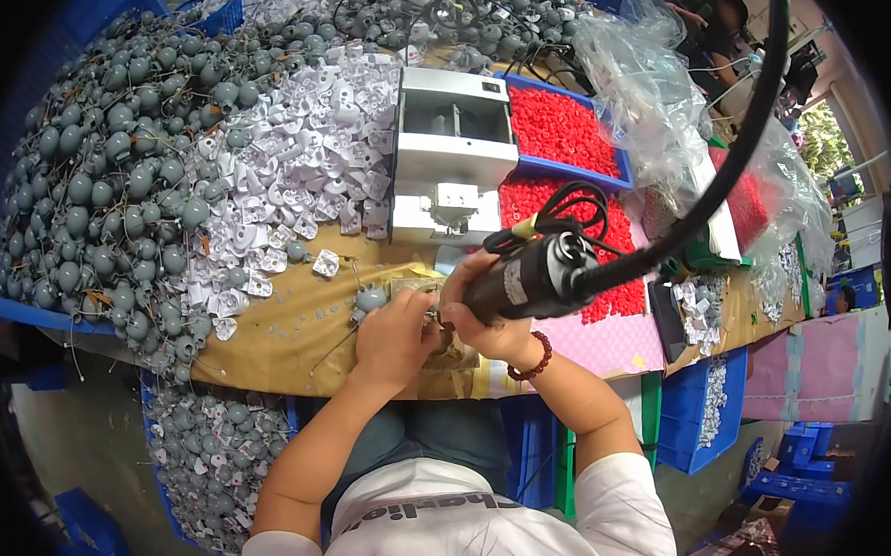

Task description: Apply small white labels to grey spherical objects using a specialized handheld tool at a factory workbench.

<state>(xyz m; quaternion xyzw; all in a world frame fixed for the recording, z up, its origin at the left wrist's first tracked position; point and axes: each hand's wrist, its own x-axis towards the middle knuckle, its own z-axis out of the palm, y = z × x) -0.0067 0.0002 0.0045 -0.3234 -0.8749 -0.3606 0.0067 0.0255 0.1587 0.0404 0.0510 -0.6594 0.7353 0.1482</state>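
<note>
My right hand (487,321) grips a black powered screwdriver (530,274) whose thick black hose arcs up to the right. Its tip points down toward a small fixture (416,289) on the tan bench top (289,334). My left hand (393,335) presses on a grey round part (370,299) with a thin wire, right beside the fixture. A red bead bracelet (536,359) sits on my right wrist. The exact spot under the tool tip is hidden by my fingers.
A big heap of grey round wired parts (112,163) fills the left. White plastic pieces (301,155) lie piled in the middle. A white metal machine (450,159) stands behind the fixture. Red small parts (558,124) fill a blue tray. Clear bags (646,90) lie at right.
</note>
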